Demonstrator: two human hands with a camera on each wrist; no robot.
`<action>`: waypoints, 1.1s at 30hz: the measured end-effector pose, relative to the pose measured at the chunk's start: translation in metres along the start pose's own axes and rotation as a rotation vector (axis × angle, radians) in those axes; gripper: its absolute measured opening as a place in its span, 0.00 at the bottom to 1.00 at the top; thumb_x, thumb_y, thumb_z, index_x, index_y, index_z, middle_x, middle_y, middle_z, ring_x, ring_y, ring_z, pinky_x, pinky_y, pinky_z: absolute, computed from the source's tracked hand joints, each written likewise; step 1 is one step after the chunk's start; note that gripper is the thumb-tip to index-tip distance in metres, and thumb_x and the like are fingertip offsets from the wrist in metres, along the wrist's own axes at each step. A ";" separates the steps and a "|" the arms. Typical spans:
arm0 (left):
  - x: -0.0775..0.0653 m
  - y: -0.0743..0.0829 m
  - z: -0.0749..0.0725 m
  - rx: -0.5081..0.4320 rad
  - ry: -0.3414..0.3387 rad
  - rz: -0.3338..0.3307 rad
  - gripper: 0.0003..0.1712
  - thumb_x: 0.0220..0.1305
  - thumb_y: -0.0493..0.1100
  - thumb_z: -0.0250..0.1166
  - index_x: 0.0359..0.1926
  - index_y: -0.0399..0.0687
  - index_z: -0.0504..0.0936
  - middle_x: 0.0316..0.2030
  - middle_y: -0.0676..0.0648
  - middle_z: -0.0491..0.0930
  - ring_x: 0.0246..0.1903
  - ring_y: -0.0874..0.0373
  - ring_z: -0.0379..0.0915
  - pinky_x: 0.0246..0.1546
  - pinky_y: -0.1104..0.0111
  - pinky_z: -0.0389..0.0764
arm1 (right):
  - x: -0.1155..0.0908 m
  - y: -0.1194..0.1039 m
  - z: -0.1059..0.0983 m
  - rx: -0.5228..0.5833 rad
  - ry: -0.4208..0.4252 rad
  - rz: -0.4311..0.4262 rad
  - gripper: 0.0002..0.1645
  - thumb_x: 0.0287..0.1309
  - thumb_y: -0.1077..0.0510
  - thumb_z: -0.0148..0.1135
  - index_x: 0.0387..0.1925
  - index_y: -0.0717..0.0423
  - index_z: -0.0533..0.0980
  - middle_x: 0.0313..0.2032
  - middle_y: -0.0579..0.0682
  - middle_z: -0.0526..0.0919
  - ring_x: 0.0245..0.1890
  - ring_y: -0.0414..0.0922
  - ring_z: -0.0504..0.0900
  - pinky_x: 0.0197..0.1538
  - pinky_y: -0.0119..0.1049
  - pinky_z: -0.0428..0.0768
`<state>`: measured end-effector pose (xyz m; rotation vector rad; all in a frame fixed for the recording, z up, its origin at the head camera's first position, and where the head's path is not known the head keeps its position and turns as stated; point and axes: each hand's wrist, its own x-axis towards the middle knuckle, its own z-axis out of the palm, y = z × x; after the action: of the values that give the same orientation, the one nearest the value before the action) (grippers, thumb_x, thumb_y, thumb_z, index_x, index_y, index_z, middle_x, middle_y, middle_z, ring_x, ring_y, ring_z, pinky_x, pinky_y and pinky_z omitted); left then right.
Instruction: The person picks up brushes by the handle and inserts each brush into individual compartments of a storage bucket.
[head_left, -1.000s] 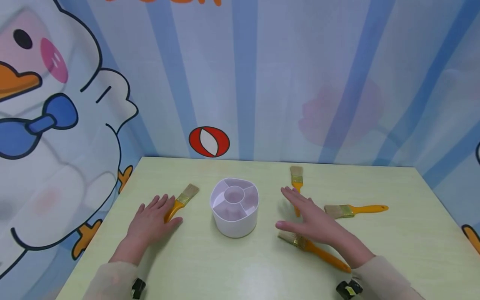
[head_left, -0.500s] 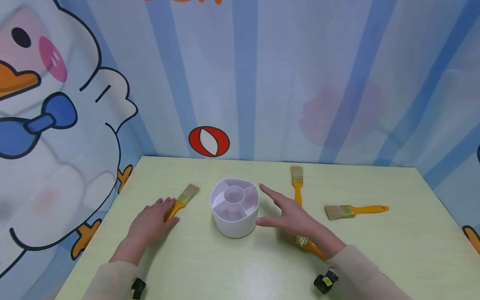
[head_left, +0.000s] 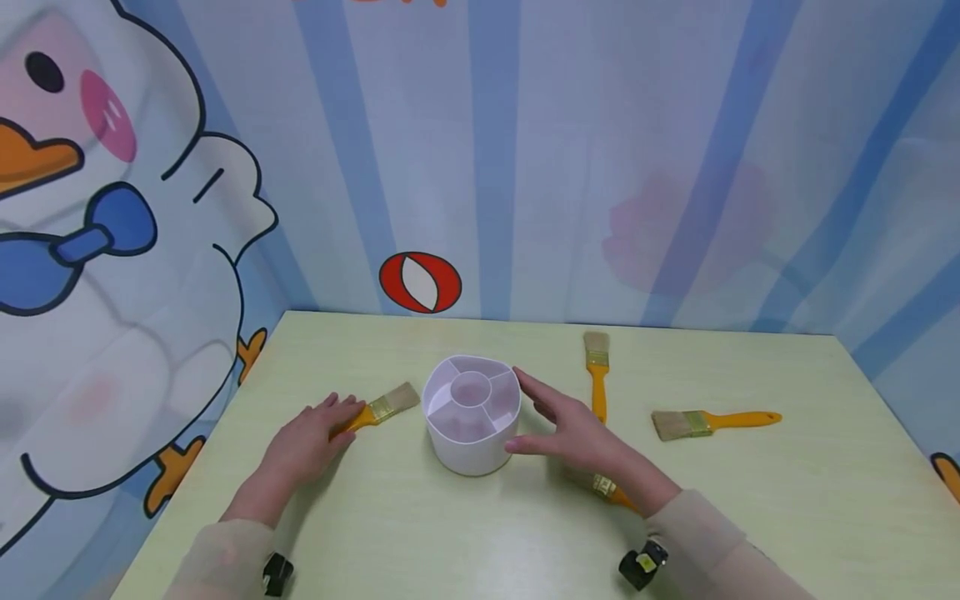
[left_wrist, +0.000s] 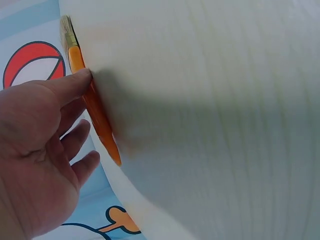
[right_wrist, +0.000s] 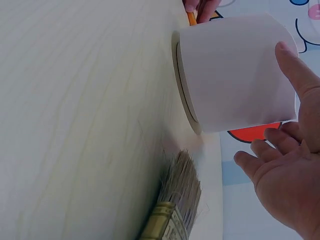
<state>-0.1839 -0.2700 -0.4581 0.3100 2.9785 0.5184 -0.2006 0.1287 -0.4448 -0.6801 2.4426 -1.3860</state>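
Note:
My left hand (head_left: 307, 442) pinches the orange handle of a paintbrush (head_left: 393, 403) low at the table's left side. Its pale bristles point toward a white round divided organizer (head_left: 468, 457) standing upright on the table. In the left wrist view the thumb lies along the brush handle (left_wrist: 100, 120), with fingers behind it. My right hand (head_left: 581, 433) is at the organizer's right side, thumb and fingers spread and fairly straight. Its thumb tip overlaps the smooth wall of the organizer (right_wrist: 235, 75) in the right wrist view. The organizer's compartments hold nothing visible.
Behind my right hand another paintbrush (head_left: 597, 375) lies lengthwise. One more paintbrush (head_left: 738, 419) lies sideways farther right. Under my right forearm is a third paintbrush (head_left: 618, 497), partly hidden. A blue-striped cartoon backdrop (head_left: 555, 167) rises at the table's far edge.
My right hand has moved left from over the brushes to the organizer's side. The left hand has come to pinch its brush, which has turned so its bristles point more to the right.

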 end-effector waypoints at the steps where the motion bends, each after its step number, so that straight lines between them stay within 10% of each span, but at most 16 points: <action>1: 0.001 0.000 0.001 -0.004 0.001 -0.002 0.29 0.76 0.41 0.67 0.74 0.41 0.75 0.74 0.36 0.72 0.76 0.32 0.61 0.74 0.35 0.66 | 0.000 0.000 0.000 0.008 -0.001 -0.002 0.62 0.60 0.46 0.81 0.86 0.47 0.55 0.83 0.50 0.58 0.80 0.58 0.63 0.79 0.56 0.68; 33: 0.008 0.010 0.011 -0.016 0.153 -0.029 0.19 0.67 0.36 0.76 0.58 0.45 0.90 0.54 0.42 0.89 0.55 0.40 0.84 0.60 0.44 0.85 | 0.004 -0.002 0.005 0.144 0.017 0.028 0.59 0.60 0.48 0.81 0.85 0.44 0.57 0.82 0.48 0.62 0.80 0.55 0.65 0.78 0.51 0.70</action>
<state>-0.1882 -0.2555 -0.4658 0.2358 3.1193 0.5876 -0.2007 0.1219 -0.4455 -0.6002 2.3277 -1.5450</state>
